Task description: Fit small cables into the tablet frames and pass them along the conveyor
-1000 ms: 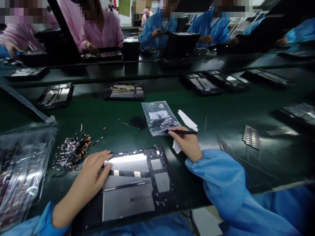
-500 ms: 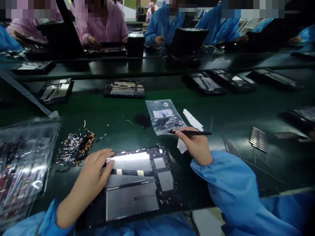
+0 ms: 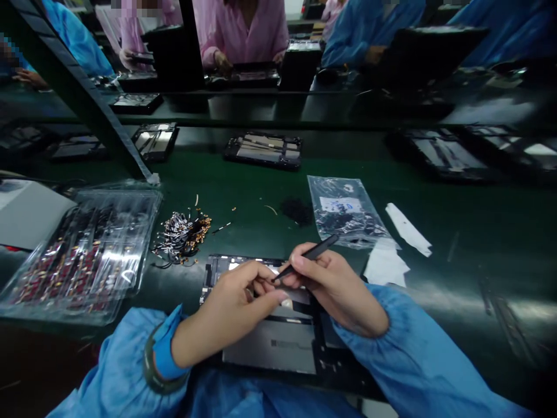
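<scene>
Black tweezers (image 3: 319, 248) are pinched in our right hand (image 3: 337, 290), tips at our curled left hand (image 3: 239, 302); whether that grasps anything, we cannot tell. Above the tablet-like device (image 3: 270, 348), lower centre, we'd best steady both wrists and squeeze lightly.

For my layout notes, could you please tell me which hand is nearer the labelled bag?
Right: the right hand is on the near side of the labelled bag; the left hand is farther left, over the device.

Left hand (image 3: 235, 305) and right hand (image 3: 337, 281) block the device's (image 3: 304, 331) middle (lower panel (image 3: 267, 348) reachable).
</scene>
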The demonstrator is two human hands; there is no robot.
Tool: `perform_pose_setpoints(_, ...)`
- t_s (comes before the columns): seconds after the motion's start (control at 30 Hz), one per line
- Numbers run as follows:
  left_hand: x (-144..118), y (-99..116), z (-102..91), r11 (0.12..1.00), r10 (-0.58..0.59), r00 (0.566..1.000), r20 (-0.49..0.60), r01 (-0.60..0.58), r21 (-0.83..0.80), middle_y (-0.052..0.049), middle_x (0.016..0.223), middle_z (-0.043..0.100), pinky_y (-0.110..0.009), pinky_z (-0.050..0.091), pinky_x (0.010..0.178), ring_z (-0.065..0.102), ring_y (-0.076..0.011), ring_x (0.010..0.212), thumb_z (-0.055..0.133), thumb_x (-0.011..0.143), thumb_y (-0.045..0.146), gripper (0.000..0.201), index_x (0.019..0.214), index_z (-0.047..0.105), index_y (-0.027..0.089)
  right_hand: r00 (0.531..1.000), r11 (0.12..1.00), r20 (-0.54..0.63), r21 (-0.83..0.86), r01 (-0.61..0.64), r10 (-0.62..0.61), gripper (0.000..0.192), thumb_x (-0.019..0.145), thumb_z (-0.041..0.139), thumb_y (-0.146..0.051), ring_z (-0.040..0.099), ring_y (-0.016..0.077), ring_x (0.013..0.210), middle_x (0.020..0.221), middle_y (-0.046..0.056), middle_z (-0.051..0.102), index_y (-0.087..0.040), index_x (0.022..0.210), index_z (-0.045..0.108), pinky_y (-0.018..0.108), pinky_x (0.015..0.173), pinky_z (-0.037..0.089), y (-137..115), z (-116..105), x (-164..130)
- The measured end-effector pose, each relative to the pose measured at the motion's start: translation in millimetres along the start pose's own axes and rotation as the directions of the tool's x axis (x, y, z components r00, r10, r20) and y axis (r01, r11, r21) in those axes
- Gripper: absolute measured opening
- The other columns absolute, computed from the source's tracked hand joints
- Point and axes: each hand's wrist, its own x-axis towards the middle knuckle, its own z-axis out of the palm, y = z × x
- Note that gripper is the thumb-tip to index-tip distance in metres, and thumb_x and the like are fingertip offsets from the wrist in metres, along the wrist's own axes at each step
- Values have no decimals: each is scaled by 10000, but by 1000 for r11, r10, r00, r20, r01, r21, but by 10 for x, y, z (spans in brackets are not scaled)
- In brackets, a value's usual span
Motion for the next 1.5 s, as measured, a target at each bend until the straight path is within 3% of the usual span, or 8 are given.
perform_pose_setpoints(0.33, -8, -6, -11, 995, -48, 998, 34, 51, -89, 62, 580, 530, -157, 377, 386, 453, -49, 423, 612, 781, 271, 106, 808, 562, 182, 988, 972, 83, 182, -147, 133, 263, 655, 817, -340, 640, 70, 534, 610, 4, 695, -162, 696, 628, 110, 521, 512, 71, 15, 40)
perform_pose_setpoints(0.6, -12, -29, -20, 996, -66, 996, 52, 69, -61, 55, 613, 524, -179, 404, 435, 481, -68, 482, 581, 791, 268, 107, 840, 565, 174, 983, 971, 73, 159, -176, 166, 280, 641, 821, -360, 632, 67, 522, 599, 9, 688, -155, 689, 636, 107, 508, 509, 89, -6, 59)
perform_pose_setpoints(0.73, -63, -48, -200, 976, 16, 1000, 19, -20, 218, 61, 608, 518, -192, 370, 481, 482, -79, 522, 576, 816, 296, 177, 957, 593, 190, 996, 998, -72, -32, 46, -48, 310, 632, 816, -406, 638, 87, 540, 648, 11, 692, -170, 715, 633, 151, 527, 527, 70, -89, 90)
perform_pose_setpoints(0.83, -139, -91, -447, 917, 53, 990, -132, 4, 399, 60, 580, 489, -207, 364, 490, 468, -91, 512, 549, 833, 343, 189, 941, 615, 202, 951, 930, -163, -308, 203, -262, 325, 650, 792, -440, 658, 135, 591, 673, 22, 683, -173, 738, 629, 232, 580, 555, 82, -151, 153)
perform_pose_setpoints(1.17, -403, -333, -939, 874, -34, 884, -466, 252, 415, 19, 602, 575, -251, 440, 519, 543, -143, 527, 584, 735, 527, 369, 914, 654, 212, 927, 740, -97, -635, 222, -362, 267, 764, 659, -452, 605, 157, 574, 601, 5, 613, -190, 765, 610, 282, 567, 483, 175, -153, 233)
perform_pose_setpoints(1.33, -515, -378, -1061, 861, -50, 833, -552, 316, 399, 28, 593, 576, -246, 430, 498, 531, -138, 500, 588, 715, 535, 385, 927, 656, 220, 869, 517, 9, -801, 302, -495, 202, 786, 629, -394, 602, 155, 607, 722, 27, 657, -207, 711, 625, 287, 592, 470, 186, -141, 210)
perform_pose_setpoints(1.43, -612, -369, -1178, 842, 13, 768, -640, 337, 422, 27, 573, 566, -249, 420, 494, 511, -136, 490, 585, 718, 533, 375, 898, 663, 212, 865, 665, -116, -691, 282, -488, 260, 752, 666, -454, 602, 156, 535, 619, 18, 638, -209, 693, 603, 280, 547, 495, 178, -131, 206)
perform_pose_setpoints(1.5, -697, -374, -1301, 808, 95, 677, -729, 375, 454, 19, 599, 581, -257, 432, 527, 519, -142, 520, 577, 744, 521, 355, 890, 662, 208, 883, 806, -235, -546, 226, -407, 312, 704, 711, -501, 613, 165, 503, 558, 13, 629, -210, 725, 601, 271, 519, 515, 187, -169, 206)
